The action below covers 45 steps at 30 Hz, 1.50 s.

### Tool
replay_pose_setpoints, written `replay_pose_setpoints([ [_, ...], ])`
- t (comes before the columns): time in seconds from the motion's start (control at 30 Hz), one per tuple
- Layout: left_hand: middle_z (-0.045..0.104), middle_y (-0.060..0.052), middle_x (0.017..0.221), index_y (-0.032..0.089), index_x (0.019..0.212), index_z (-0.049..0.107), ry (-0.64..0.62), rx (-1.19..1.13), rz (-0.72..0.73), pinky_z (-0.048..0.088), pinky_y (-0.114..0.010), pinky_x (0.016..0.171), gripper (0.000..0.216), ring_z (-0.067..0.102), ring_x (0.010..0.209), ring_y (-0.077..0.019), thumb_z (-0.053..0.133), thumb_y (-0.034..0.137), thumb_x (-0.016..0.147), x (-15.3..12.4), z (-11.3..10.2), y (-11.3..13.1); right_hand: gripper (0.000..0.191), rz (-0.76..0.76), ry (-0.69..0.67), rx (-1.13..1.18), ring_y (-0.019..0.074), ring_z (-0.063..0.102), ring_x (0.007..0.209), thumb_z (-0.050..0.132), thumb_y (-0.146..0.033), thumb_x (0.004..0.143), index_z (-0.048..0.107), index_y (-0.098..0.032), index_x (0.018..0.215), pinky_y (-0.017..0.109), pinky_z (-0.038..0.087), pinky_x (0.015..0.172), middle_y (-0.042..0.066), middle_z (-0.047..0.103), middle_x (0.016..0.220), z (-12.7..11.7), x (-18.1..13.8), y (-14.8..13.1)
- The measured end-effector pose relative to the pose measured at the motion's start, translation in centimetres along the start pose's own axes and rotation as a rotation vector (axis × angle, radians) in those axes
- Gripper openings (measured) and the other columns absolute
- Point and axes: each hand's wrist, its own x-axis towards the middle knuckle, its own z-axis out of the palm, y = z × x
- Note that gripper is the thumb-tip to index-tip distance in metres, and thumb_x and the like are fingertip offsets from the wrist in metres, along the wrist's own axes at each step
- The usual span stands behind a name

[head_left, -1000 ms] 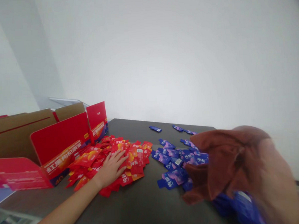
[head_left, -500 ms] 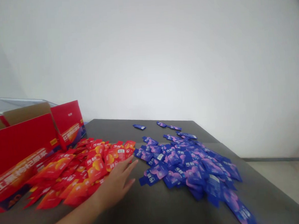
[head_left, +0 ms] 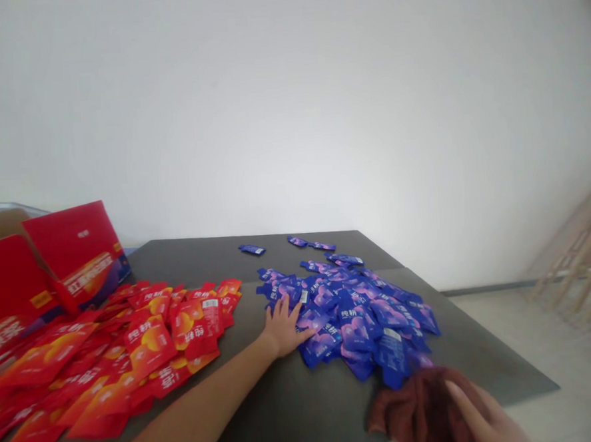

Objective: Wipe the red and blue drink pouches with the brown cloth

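My left hand (head_left: 283,327) lies flat with fingers spread on the near left edge of a heap of blue sachets (head_left: 361,307) in the middle of the dark table (head_left: 297,407). My right hand (head_left: 480,420) is at the table's near right edge, its fingers pressed down on a crumpled brown cloth (head_left: 420,410) that touches the nearest blue sachets. A spread of red and orange sachets (head_left: 113,352) covers the left of the table, apart from both hands.
An open red carton (head_left: 74,251) with brown inner flaps stands at the far left behind the red sachets. A few loose blue sachets (head_left: 252,249) lie near the table's far edge. A white wall is behind; wooden frames (head_left: 585,256) stand on the floor at the right.
My left hand has moved right, off the red sachets and onto the blue heap. My right hand with the brown cloth came back into view at the near right edge. The view has swung right.
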Motion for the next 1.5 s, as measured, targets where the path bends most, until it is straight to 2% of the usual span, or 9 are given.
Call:
replay_pose_setpoints([
  [0.23, 0.015, -0.017, 0.157, 0.026, 0.146, 0.030, 0.012, -0.027, 0.043, 0.014, -0.064, 0.108, 0.085, 0.016, 0.142, -0.0373, 0.034, 0.077, 0.078, 3.3, 0.7, 1.8, 0.049, -0.085, -0.113, -0.124, 0.0295, 0.065, 0.102, 0.051, -0.059, 0.078, 0.071, -0.021, 0.100, 0.039, 0.044, 0.094, 0.010, 0.072, 0.102, 4.9, 3.0, -3.6],
  [0.47, 0.018, -0.016, 0.156, 0.026, 0.145, 0.032, 0.039, -0.065, 0.070, 0.015, -0.063, 0.109, 0.079, 0.017, 0.142, -0.0368, 0.036, 0.073, 0.081, 3.2, 0.5, 2.0, 0.049, -0.063, -0.041, -0.143, 0.0312, 0.064, 0.102, 0.048, -0.059, 0.080, 0.071, -0.021, 0.102, 0.041, 0.043, 0.091, 0.012, 0.071, 0.102, 5.1, 6.1, -5.3],
  [0.77, 0.027, -0.020, 0.152, 0.018, 0.142, 0.038, 0.164, -0.127, 0.121, 0.017, -0.065, 0.108, 0.067, 0.020, 0.140, -0.0396, 0.038, 0.059, 0.089, 0.3, 0.0, 1.9, 0.054, -0.029, 0.169, 0.033, 0.0293, 0.061, 0.101, 0.047, -0.062, 0.081, 0.066, -0.018, 0.104, 0.038, 0.046, 0.088, 0.011, 0.068, 0.107, 2.2, -0.4, -6.5],
  [0.83, 0.026, -0.018, 0.153, 0.018, 0.143, 0.036, 0.186, -0.141, 0.192, 0.014, -0.062, 0.111, 0.065, 0.019, 0.141, -0.0365, 0.038, 0.056, 0.090, -0.2, -0.5, 3.2, 0.049, -0.052, 0.196, 0.071, 0.0279, 0.061, 0.097, 0.050, -0.061, 0.080, 0.066, -0.019, 0.100, 0.037, 0.047, 0.085, 0.009, 0.068, 0.102, 2.2, -1.6, -6.4],
  [0.97, 0.027, -0.002, 0.155, 0.034, 0.143, 0.035, 0.167, -0.175, 0.450, 0.014, -0.053, 0.115, 0.061, 0.020, 0.142, -0.0276, 0.043, 0.060, 0.088, -0.6, -1.4, 7.9, 0.047, -0.154, 0.175, 0.077, 0.0279, 0.058, 0.101, 0.051, -0.059, 0.081, 0.063, -0.019, 0.102, 0.040, 0.043, 0.091, 0.009, 0.065, 0.104, 4.2, -2.3, -5.6],
  [1.1, 0.038, 0.001, 0.149, 0.037, 0.130, 0.051, 0.053, -0.178, 0.702, 0.014, -0.065, 0.111, 0.049, 0.023, 0.140, -0.0319, 0.055, 0.054, 0.084, -0.1, -0.9, 11.3, 0.046, -0.205, 0.074, 0.045, 0.0278, 0.054, 0.109, 0.049, -0.057, 0.083, 0.061, -0.020, 0.107, 0.042, 0.036, 0.099, 0.009, 0.061, 0.113, 6.5, -2.0, -4.2],
  [1.2, 0.051, -0.002, 0.139, 0.032, 0.116, 0.062, 0.022, -0.162, 0.642, 0.024, -0.065, 0.106, 0.035, 0.029, 0.137, -0.0348, 0.059, 0.043, 0.083, 0.3, -0.3, 10.6, 0.045, -0.160, 0.095, 0.067, 0.0272, 0.055, 0.107, 0.048, -0.058, 0.084, 0.060, -0.020, 0.106, 0.041, 0.038, 0.096, 0.008, 0.061, 0.110, 7.2, -2.0, -3.3],
  [1.3, 0.050, -0.005, 0.139, 0.029, 0.111, 0.065, 0.029, -0.159, 0.593, 0.029, -0.061, 0.106, 0.030, 0.029, 0.136, -0.0352, 0.057, 0.039, 0.084, 0.5, -0.4, 8.8, 0.046, -0.133, 0.134, 0.084, 0.0279, 0.055, 0.107, 0.049, -0.059, 0.083, 0.060, -0.020, 0.105, 0.042, 0.038, 0.096, 0.009, 0.062, 0.110, 7.4, -2.1, -2.9],
  [1.5, 0.043, -0.004, 0.146, 0.033, 0.132, 0.051, -0.004, -0.156, 0.565, 0.027, -0.059, 0.108, 0.044, 0.029, 0.137, -0.0327, 0.045, 0.048, 0.091, 0.1, -1.4, 7.8, 0.050, -0.115, 0.151, 0.111, 0.0291, 0.057, 0.106, 0.050, -0.062, 0.080, 0.061, -0.019, 0.103, 0.043, 0.040, 0.095, 0.010, 0.064, 0.110, 7.6, -2.0, -2.6],
])
